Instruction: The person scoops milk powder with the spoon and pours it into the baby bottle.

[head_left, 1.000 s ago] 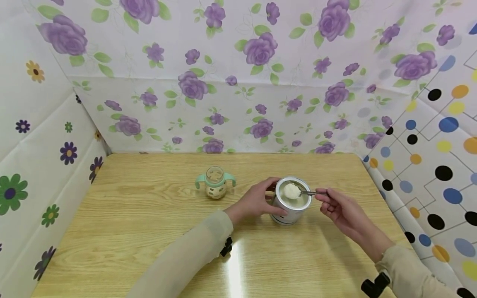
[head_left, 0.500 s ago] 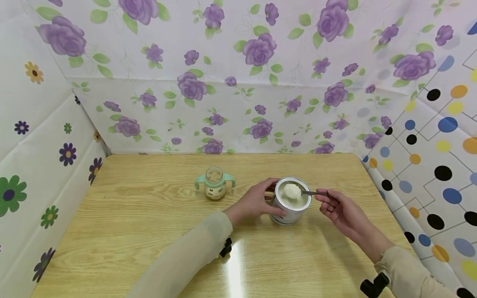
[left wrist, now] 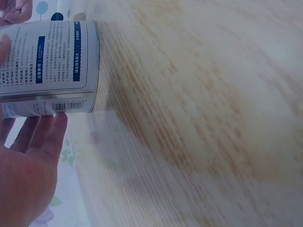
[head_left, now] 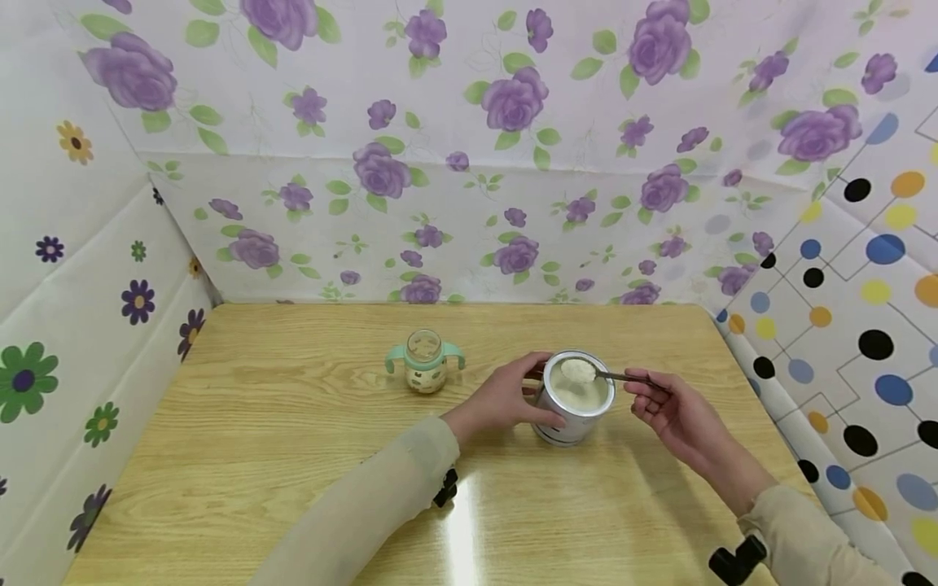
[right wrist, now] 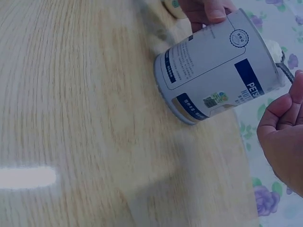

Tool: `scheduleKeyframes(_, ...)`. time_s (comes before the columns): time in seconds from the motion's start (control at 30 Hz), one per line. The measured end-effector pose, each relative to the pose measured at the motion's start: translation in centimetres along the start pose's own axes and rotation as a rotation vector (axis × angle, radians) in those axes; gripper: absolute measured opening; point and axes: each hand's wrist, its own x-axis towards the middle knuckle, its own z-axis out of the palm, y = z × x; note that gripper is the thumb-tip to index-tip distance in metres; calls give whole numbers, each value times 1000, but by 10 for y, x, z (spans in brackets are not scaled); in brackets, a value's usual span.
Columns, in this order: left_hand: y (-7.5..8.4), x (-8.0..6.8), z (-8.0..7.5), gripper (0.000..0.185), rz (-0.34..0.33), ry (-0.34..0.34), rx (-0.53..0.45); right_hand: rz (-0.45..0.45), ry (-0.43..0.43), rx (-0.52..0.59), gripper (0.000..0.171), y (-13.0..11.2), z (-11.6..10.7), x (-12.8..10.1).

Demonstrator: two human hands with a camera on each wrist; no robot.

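Observation:
A white, silver-rimmed can (head_left: 579, 425) of pale powder stands on the table, its top uncovered. My left hand (head_left: 506, 396) grips it from the left, thumb on the near side and fingers round the far side. In the left wrist view, printed text and a barcode cover the can (left wrist: 57, 66). My right hand (head_left: 685, 419) pinches the handle of a metal spoon (head_left: 621, 377). A mound of white powder (head_left: 579, 371) sits on the spoon, over the can's mouth. In the right wrist view, the spoon (right wrist: 285, 72) shows just past the can's rim.
Left of the can stands a clear baby bottle (head_left: 425, 378) with mint-green handles, its top uncapped and pale contents inside. The wooden table (head_left: 293, 391) meets flower-printed cloth (head_left: 454, 220) at the back. Patterned cloth also hangs along both sides.
The powder mound on the spoon looks smaller and flatter. The spoon has shifted slightly towards the back right of the can's mouth. My left hand keeps its hold on the can.

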Motion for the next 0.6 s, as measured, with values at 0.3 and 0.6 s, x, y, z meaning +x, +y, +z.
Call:
scheduleKeyframes(0.3,1,0,0,94,3,-5,-1,-2,-6,5,51,0,0,-1)
scheduleKeyframes(0.6,0,-1,0,94,12,-5,-4,9,7,1,50,-2,2,-1)
